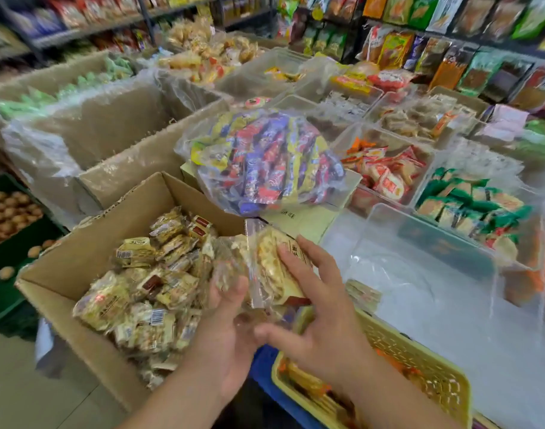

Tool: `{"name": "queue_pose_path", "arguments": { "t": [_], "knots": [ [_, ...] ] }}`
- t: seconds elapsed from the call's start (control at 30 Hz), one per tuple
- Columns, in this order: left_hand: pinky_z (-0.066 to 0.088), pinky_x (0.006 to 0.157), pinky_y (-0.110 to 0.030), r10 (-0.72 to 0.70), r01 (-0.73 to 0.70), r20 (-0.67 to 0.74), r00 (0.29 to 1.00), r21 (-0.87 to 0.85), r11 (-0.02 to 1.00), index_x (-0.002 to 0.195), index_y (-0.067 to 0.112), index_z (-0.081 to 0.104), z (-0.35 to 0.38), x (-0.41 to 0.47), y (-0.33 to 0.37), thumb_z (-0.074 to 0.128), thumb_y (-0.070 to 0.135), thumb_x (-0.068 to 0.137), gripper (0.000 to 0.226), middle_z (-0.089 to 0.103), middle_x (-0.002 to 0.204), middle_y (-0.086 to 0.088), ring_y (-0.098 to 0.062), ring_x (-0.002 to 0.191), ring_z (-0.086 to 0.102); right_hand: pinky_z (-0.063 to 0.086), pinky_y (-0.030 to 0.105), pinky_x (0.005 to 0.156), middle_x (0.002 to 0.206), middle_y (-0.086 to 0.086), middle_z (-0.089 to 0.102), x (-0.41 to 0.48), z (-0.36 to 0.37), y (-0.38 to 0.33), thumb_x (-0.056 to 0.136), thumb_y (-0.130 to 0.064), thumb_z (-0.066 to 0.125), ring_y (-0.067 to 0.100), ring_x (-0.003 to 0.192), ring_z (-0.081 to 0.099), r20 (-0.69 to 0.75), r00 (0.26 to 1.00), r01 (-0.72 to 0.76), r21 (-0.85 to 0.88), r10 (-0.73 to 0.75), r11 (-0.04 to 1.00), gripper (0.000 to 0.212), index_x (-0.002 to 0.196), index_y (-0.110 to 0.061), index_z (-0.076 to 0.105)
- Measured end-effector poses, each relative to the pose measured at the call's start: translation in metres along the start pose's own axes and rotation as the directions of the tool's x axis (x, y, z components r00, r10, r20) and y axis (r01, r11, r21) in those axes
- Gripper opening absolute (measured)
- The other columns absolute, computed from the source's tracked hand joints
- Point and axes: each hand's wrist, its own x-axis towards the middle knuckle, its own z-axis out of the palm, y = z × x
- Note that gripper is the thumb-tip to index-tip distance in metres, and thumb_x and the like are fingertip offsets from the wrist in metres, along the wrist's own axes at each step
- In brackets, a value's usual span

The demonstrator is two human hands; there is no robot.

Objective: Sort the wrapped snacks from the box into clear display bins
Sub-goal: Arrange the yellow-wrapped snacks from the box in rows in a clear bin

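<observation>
Left hand [224, 329] is cupped under a handful of wrapped snacks [268, 269] with the thumb curled over them, grasping them at the right edge of the open cardboard box [79, 252], which is full of like packets. Right hand [317, 308] lies on the top packet, fingers [296, 270] straight and spread, not clenched. A clear bin [435, 243] stands on the counter just right of the hands, and a yellow basket [420, 354] is under the right wrist.

Bright, even light, source unseen; we note only soft shadows. Glare whitens the clear bin [404, 289] and box liners [39, 150]. Motion slightly smears left hand [224, 323], right hand [314, 308] and packets [266, 264]. Far shelves [88, 29] soft; edges bow.
</observation>
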Motion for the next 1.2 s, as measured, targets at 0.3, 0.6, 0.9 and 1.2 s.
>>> {"name": "queue_pose_path", "arguments": {
  "t": [0.3,0.6,0.9,1.2],
  "knots": [
    [0.063,0.066,-0.046,-0.018,0.021,-0.036,0.999,0.082,0.996,0.129,0.021,0.072,0.052,0.011,-0.058,0.1,0.059,0.04,0.101,0.072,0.128,-0.015,-0.031,0.102,0.075,0.037,0.052,0.116,0.157,-0.018,0.038,-0.033,-0.063,0.052,0.079,-0.037,0.081,0.014,0.152,0.027,-0.061,0.997,0.039,0.052,-0.036,0.998,0.067,0.139,-0.035,0.049],
    [0.061,0.075,-0.048,-0.135,0.13,0.019,0.991,0.163,0.978,0.126,0.023,0.073,0.072,0.035,-0.079,0.077,0.055,0.072,0.062,0.069,0.134,-0.017,-0.036,0.111,0.072,0.044,0.026,0.104,0.151,-0.02,0.041,-0.046,-0.085,0.081,0.076,-0.024,0.074,0.008,0.144,0.038,-0.09,0.988,-0.095,0.271,0.123,0.958,0.063,0.132,-0.045,0.055],
    [0.044,0.104,-0.073,-0.322,0.275,0.142,0.936,0.275,0.921,0.127,0.016,0.072,0.07,0.063,-0.072,0.1,0.047,0.052,0.086,0.066,0.136,-0.022,-0.044,0.122,0.064,0.049,0.02,0.099,0.144,-0.019,0.054,-0.033,-0.1,0.087,0.07,-0.018,0.071,0.007,0.135,0.051,-0.039,0.96,-0.23,0.457,0.278,0.859,0.058,0.122,-0.042,0.06],
    [0.051,0.093,-0.072,-0.424,0.406,0.118,0.898,0.151,0.901,0.119,0.013,0.076,0.059,0.079,-0.059,0.07,0.025,0.064,0.056,0.067,0.133,-0.025,-0.044,0.117,0.068,0.058,0.031,0.076,0.101,-0.004,0.071,-0.024,-0.096,0.078,0.083,-0.025,0.074,0.015,0.096,0.067,-0.037,0.844,-0.402,0.617,0.535,0.677,0.027,0.109,-0.029,0.065]
  ]
}}
